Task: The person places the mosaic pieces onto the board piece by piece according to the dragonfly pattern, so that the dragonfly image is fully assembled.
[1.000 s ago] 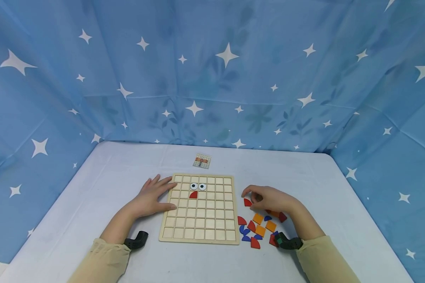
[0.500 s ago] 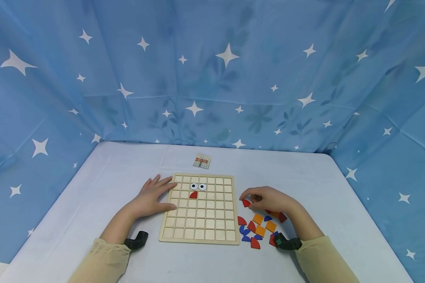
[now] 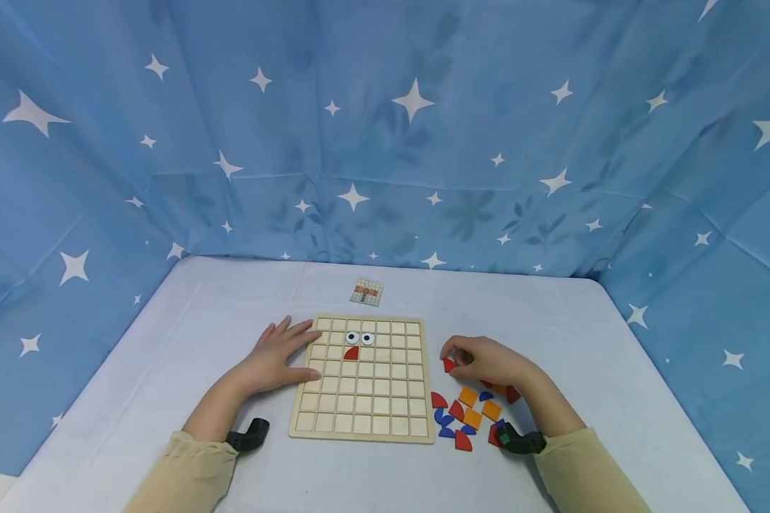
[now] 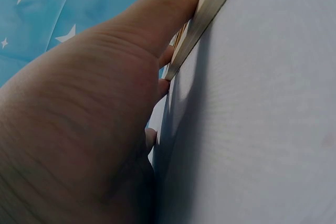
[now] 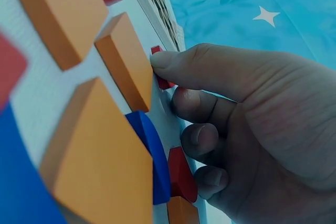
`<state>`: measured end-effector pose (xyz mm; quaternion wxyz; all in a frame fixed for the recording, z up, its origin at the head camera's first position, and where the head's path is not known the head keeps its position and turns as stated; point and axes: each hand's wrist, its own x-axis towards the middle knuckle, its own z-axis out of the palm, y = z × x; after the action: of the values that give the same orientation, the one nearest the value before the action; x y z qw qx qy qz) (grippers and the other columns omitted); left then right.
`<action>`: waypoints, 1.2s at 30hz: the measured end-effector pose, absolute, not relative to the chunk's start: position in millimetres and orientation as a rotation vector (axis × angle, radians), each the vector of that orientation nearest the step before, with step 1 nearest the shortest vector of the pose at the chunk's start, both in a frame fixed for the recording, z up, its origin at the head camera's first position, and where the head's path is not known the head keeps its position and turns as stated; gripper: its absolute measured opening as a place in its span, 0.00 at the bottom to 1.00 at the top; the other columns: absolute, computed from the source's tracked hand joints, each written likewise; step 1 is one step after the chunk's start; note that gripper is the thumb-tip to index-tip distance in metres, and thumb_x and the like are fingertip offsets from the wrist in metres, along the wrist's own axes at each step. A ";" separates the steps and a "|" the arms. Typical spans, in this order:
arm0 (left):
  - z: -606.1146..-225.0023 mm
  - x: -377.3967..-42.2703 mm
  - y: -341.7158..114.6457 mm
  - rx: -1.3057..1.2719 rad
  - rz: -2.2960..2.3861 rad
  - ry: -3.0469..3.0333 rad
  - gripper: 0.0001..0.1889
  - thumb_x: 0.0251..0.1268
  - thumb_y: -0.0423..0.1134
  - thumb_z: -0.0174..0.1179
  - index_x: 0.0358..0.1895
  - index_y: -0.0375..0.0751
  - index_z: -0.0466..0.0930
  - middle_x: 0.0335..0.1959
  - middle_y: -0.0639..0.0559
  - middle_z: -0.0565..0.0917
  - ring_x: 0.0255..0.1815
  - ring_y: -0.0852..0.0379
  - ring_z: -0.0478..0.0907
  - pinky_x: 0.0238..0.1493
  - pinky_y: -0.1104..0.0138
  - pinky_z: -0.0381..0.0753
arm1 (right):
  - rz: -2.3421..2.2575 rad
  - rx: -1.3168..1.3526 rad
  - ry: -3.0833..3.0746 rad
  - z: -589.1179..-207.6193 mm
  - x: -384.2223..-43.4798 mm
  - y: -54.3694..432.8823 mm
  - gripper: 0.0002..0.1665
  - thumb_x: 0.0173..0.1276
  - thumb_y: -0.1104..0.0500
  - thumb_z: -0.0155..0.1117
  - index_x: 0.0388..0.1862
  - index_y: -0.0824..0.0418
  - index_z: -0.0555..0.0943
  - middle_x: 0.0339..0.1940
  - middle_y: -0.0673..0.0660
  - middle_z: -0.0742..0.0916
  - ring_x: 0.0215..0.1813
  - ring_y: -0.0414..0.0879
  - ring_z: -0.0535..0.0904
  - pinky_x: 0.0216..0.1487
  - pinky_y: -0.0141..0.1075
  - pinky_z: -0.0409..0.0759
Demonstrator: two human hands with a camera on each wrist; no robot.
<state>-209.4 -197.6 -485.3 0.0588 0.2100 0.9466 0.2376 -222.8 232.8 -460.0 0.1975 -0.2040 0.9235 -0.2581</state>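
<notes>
A white-covered table (image 3: 250, 292) stands before a blue curtain (image 3: 359, 142) printed with white stars and leaves. Near its middle lies a square, pale wooden board (image 3: 372, 406), ridged into seven rows of seven cells. Two white eye discs (image 3: 360, 338) with black pupils sit side by side in the second row from the far edge; a red quarter-round tile (image 3: 351, 353) fills the cell below the left one. The left hand (image 3: 276, 360), fingers spread, rests on the board's left edge. Right of the board, the right hand (image 3: 486, 359) pinches a small red piece (image 3: 448, 365) between thumb and forefinger, beside thick, smooth, flat-faced orange squares (image 3: 472, 419), blue half-rounds (image 3: 485, 395) and red pieces (image 3: 463, 441). A patterned card (image 3: 366, 292) lies beyond the board.
</notes>
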 end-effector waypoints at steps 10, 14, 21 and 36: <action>-483.7 -209.0 -196.9 0.635 0.720 2.868 0.44 0.55 0.66 0.66 0.74 0.54 0.66 0.79 0.47 0.59 0.81 0.34 0.42 0.78 0.39 0.36 | -0.744 -0.538 2.630 -460.0 -224.0 232.1 0.14 0.64 0.56 0.71 0.46 0.46 0.79 0.28 0.48 0.78 0.33 0.43 0.74 0.33 0.34 0.74; -483.1 -208.2 -197.2 0.643 0.720 2.869 0.44 0.55 0.67 0.66 0.74 0.54 0.66 0.79 0.46 0.59 0.81 0.33 0.42 0.77 0.38 0.36 | -0.760 -0.564 2.650 -457.1 -223.9 232.4 0.13 0.63 0.56 0.72 0.44 0.46 0.79 0.34 0.46 0.79 0.39 0.43 0.74 0.38 0.33 0.78; -483.9 -208.4 -197.7 0.637 0.707 2.876 0.44 0.55 0.67 0.65 0.74 0.54 0.66 0.79 0.46 0.59 0.81 0.33 0.42 0.77 0.38 0.37 | -0.807 -0.603 2.616 -445.2 -223.7 224.1 0.13 0.64 0.57 0.71 0.46 0.47 0.79 0.37 0.46 0.80 0.39 0.45 0.75 0.37 0.35 0.78; -484.7 -209.2 -197.1 0.631 0.700 2.872 0.44 0.55 0.67 0.66 0.74 0.55 0.66 0.79 0.47 0.59 0.81 0.34 0.42 0.78 0.38 0.36 | -0.853 -0.703 2.631 -437.4 -242.4 167.4 0.13 0.66 0.56 0.68 0.49 0.50 0.80 0.39 0.47 0.80 0.33 0.44 0.74 0.32 0.36 0.77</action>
<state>-209.2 -197.1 -484.7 0.0594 0.2085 0.9485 0.2311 -242.4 167.4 -437.4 0.1434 -0.2439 0.9124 -0.2957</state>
